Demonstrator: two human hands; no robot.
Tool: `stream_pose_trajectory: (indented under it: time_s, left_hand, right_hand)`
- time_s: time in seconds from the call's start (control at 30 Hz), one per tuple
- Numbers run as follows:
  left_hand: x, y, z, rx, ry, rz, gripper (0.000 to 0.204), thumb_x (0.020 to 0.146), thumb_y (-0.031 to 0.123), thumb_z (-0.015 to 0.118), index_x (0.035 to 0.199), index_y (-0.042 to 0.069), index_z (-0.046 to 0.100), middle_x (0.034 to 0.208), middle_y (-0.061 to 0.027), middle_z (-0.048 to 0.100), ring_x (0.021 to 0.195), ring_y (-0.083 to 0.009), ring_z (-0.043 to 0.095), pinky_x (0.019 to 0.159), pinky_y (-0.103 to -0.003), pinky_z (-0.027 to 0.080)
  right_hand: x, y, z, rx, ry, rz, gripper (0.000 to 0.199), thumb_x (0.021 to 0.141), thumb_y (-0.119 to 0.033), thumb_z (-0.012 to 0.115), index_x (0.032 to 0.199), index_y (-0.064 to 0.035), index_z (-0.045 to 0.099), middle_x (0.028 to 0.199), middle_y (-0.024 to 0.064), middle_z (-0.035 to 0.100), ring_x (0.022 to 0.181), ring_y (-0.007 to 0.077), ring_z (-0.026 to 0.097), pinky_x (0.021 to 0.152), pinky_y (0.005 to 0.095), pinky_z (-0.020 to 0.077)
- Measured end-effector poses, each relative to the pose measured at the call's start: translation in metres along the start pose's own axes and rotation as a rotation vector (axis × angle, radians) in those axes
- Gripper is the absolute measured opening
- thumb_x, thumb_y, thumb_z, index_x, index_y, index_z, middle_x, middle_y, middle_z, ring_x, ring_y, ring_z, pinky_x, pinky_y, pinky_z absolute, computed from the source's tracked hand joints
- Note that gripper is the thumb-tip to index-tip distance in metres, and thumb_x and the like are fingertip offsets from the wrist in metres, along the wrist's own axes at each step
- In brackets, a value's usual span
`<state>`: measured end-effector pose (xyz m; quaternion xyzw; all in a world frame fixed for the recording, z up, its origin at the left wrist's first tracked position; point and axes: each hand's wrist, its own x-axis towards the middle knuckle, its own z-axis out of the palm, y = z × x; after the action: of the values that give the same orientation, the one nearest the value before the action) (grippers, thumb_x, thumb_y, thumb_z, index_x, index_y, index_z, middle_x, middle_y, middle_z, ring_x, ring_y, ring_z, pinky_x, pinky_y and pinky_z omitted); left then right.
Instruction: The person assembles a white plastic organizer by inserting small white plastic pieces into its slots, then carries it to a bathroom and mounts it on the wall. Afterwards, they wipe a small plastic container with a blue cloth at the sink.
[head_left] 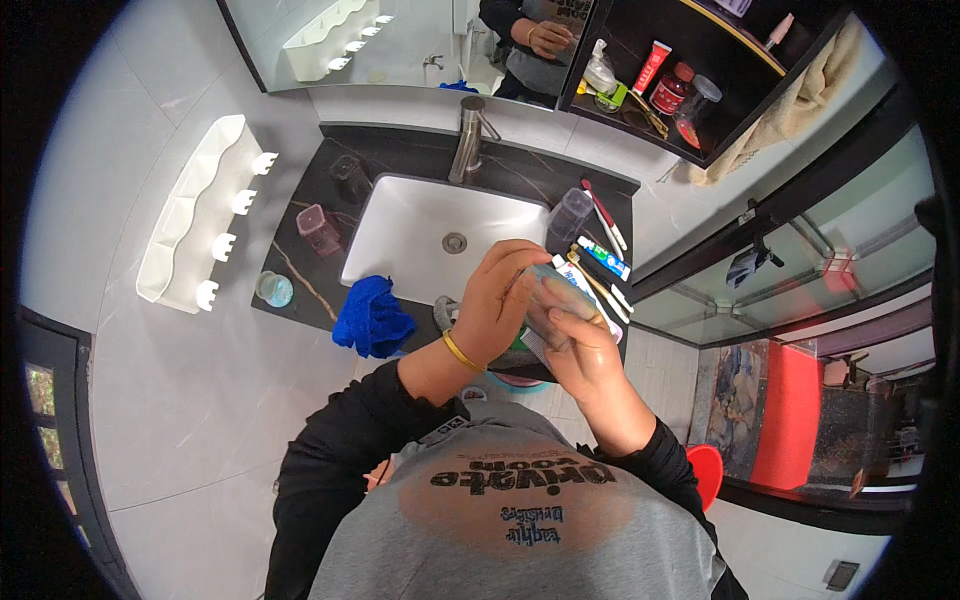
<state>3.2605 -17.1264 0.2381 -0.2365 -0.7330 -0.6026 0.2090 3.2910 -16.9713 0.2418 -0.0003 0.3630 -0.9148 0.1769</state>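
Observation:
Above the near right part of the counter, my two hands meet around a clear plastic cup [540, 318]. My right hand [588, 352] wraps it from the right, thumb across the front. My left hand [492, 305], with a yellow bangle at the wrist, presses against its left side, fingers together and partly hidden. Just behind the hands lie a white toothpaste tube [572, 268] and a blue-green tube [604, 257]. A bunched blue cloth [373, 318] sits on the counter's front edge, left of my left hand.
A white sink [400, 215] with a metal faucet [467, 140] is set in the dark counter [300, 255]. Clear cups [571, 212], a pink box [318, 230] and a small jar [274, 289] stand around it. Toothbrushes [606, 215] lie right; a dark shelf [640, 125] hangs above.

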Motion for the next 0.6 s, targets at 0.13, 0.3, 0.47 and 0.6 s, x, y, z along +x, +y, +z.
stream_pose_trajectory:
  time_s: [0.13,0.3,0.47,0.6]
  left_hand:
    - [0.002,0.002,-0.005,-0.044,-0.025,0.079,0.026,0.085,0.01,0.055,0.11,0.002,0.056,0.112,-0.0139,0.056,0.101,-0.0239,0.055,0.088,-0.032,0.042]
    - [0.007,0.004,0.004,-0.121,-0.092,-0.227,0.025,0.086,0.011,0.057,0.108,0.002,0.057,0.106,-0.0087,0.06,0.098,-0.0162,0.055,0.086,-0.029,0.041]
    - [0.006,0.006,0.01,-0.351,0.057,-0.4,0.022,0.094,0.015,0.044,0.099,0.001,0.06,0.094,-0.0038,0.062,0.086,-0.0109,0.053,0.079,-0.025,0.041]
    - [0.003,0.008,0.002,-0.311,0.04,-0.295,0.028,0.097,0.018,0.038,0.098,0.001,0.06,0.094,-0.0022,0.062,0.085,-0.0087,0.051,0.078,-0.023,0.04]
  right_hand:
    - [0.006,-0.008,-0.005,0.084,-0.334,0.071,0.052,0.078,0.0,0.053,0.129,0.0008,0.045,0.125,0.0153,0.052,0.123,0.0291,0.044,0.106,0.0424,0.0292]
    - [0.01,-0.015,-0.01,-0.27,-0.17,0.147,0.055,0.075,0.007,0.052,0.129,0.0038,0.045,0.128,0.0155,0.051,0.121,0.0279,0.046,0.105,0.039,0.0316]
    - [0.002,-0.01,-0.004,-0.624,-0.287,0.019,0.042,0.08,0.006,0.052,0.121,0.007,0.05,0.123,0.0144,0.054,0.116,0.0227,0.05,0.1,0.0342,0.0356]
    - [-0.008,0.005,0.009,-0.376,-0.083,-0.066,0.037,0.081,0.005,0.051,0.118,0.0061,0.053,0.116,0.0149,0.058,0.11,0.0219,0.053,0.099,0.0339,0.0364]
